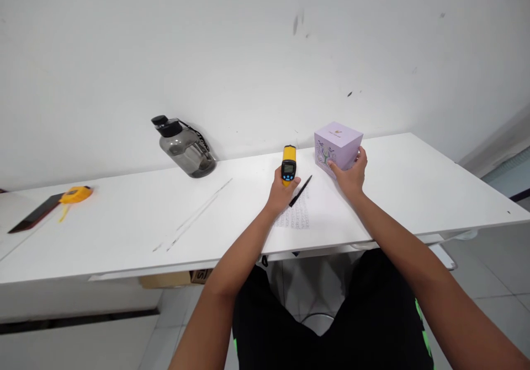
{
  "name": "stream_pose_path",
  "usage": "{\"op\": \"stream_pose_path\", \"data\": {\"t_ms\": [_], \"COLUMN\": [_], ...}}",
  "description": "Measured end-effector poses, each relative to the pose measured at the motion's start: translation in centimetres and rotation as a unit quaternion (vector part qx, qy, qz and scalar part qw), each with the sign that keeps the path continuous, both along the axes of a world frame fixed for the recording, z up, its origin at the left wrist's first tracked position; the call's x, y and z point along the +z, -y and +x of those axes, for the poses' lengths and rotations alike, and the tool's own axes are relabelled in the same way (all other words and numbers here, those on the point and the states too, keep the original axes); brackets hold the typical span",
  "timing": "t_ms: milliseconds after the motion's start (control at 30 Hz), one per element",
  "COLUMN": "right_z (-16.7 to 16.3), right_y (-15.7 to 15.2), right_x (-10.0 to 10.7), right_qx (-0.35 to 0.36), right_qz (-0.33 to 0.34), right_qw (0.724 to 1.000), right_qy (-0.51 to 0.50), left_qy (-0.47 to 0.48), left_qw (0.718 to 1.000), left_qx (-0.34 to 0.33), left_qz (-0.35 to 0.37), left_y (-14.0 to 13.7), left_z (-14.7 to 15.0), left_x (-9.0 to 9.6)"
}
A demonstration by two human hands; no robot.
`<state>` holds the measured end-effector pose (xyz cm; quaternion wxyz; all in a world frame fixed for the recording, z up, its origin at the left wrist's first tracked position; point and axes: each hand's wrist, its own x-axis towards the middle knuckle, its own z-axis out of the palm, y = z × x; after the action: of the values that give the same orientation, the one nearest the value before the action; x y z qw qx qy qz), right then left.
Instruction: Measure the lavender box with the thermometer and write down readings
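Observation:
My left hand (pixel 281 191) is wrapped round the handle of a yellow and black infrared thermometer (pixel 289 163), whose small screen and blue buttons face me. My right hand (pixel 351 174) grips the lower right side of a lilac box (pixel 337 141) with a printed pattern on its front. Thumb on the front face, fingers round the side. Between my two hands a black pen (pixel 300 191) lies slantwise on a sheet of paper (pixel 296 221) covered in handwriting. The underside of the box is partly hidden by my right hand.
A grey see-through water bottle (pixel 186 149) with a black lid stands by the wall, left of my hands. Farther left, a yellow tape measure (pixel 77 194) lies against a dark flat object (pixel 37 213). The white table's (pixel 132 210) front edge runs just before my legs.

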<state>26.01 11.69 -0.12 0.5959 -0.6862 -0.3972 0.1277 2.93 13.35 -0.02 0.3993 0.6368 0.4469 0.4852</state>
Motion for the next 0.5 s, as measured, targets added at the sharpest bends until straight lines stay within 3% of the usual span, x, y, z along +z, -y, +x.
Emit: {"op": "stream_pose_path", "data": {"t_ms": [233, 500], "right_z": [0.4, 0.7], "right_y": [-0.4, -0.7], "right_x": [-0.4, -0.8], "right_qx": [-0.015, -0.008], "right_qz": [-0.012, -0.005], "right_qw": [1.000, 1.000], "right_qy": [0.010, 0.015], "left_qy": [0.017, 0.034], "left_qw": [1.000, 0.999], "left_qx": [-0.020, -0.010], "left_qz": [0.008, -0.019], "left_y": [-0.4, 0.0], "left_z": [-0.4, 0.0], "left_x": [-0.7, 0.5]}}
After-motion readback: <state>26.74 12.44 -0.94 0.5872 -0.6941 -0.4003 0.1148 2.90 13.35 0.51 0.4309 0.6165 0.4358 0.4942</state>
